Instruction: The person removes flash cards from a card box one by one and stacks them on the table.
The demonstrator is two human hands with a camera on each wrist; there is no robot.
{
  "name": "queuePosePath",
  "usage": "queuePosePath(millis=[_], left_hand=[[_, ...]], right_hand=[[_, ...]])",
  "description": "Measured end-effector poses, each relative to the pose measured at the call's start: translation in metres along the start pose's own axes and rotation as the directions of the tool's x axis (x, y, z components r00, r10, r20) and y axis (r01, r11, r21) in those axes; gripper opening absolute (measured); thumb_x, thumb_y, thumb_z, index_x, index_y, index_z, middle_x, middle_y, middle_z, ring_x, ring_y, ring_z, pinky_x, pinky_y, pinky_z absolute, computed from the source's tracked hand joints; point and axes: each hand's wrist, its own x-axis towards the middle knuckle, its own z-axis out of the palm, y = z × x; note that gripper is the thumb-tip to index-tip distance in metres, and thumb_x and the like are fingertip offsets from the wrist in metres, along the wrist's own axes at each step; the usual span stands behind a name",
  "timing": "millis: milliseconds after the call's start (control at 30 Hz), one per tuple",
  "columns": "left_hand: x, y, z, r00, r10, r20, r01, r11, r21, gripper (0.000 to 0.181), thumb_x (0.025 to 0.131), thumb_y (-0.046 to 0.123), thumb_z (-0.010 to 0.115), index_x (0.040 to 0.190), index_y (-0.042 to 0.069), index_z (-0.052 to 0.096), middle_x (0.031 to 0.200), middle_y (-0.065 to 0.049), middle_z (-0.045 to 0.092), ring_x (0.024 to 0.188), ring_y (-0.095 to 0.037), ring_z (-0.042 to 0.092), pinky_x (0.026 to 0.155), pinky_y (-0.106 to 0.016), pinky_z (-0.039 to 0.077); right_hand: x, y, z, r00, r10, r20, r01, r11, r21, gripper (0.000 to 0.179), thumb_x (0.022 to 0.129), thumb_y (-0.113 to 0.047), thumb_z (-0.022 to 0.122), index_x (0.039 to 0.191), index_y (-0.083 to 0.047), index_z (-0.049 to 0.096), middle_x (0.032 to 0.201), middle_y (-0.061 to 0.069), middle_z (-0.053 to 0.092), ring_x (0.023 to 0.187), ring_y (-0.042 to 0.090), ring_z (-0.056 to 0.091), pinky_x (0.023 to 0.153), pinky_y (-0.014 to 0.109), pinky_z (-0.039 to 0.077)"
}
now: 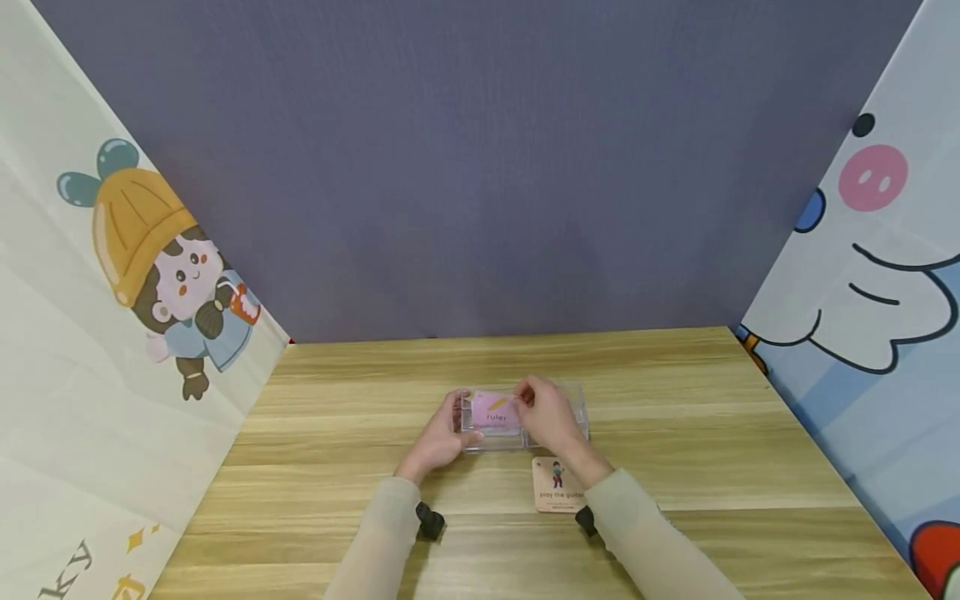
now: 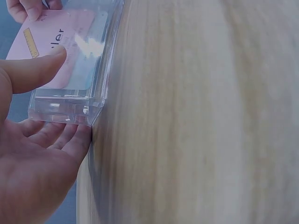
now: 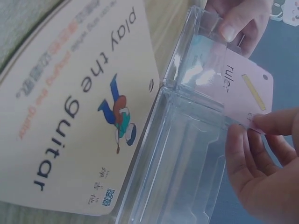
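Note:
A clear plastic box [image 1: 495, 444] with two compartments lies on the wooden table. My left hand [image 1: 441, 435] grips its left end, thumb on the near side over the card and fingers at the outer wall. In the left compartment sits a pink card [image 3: 243, 86] printed with a ruler, partly sticking out past the box wall. My right hand [image 1: 551, 417] pinches that card's edge between thumb and fingertips. Beneath it shows a pale blue card [image 2: 85, 74]. The right compartment [image 3: 182, 158] holds nothing that I can see.
A "play the guitar" card [image 1: 555, 483] lies on the table in front of the box, partly under my right forearm. A dark grey panel [image 1: 480, 183] stands behind the table [image 1: 345, 433]. Cartoon-printed sheets [image 1: 67, 275] hang at both sides.

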Motion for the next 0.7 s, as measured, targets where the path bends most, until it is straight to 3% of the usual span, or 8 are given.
queuePosePath(millis=[267,700], left_hand=[[0.0022,-0.0032,0.0003,1.000,0.001,-0.012,0.000,0.999,0.045,0.079,0.088,0.004,0.076,0.153,0.001,0.031,0.136,-0.020,0.051,0.126,-0.039,0.053,0.110,-0.054,0.043],[0.0006,-0.0020,0.0004,1.000,-0.013,-0.018,0.014,0.999,0.051,0.080,0.087,0.005,0.077,0.153,0.003,0.032,0.140,-0.021,0.049,0.130,-0.041,0.051,0.112,-0.055,0.041]], right_hand=[[0.0009,-0.0003,-0.0005,1.000,0.014,-0.028,-0.014,1.000,0.008,0.017,0.090,0.000,0.068,0.107,-0.005,0.066,0.088,0.003,0.060,0.075,0.015,0.057,0.062,0.025,0.053],[0.0013,0.0016,0.0017,0.995,-0.044,-0.093,0.046,0.999,0.015,0.019,0.092,0.000,0.066,0.111,-0.004,0.066,0.093,0.004,0.056,0.083,0.017,0.056,0.072,0.030,0.055]])
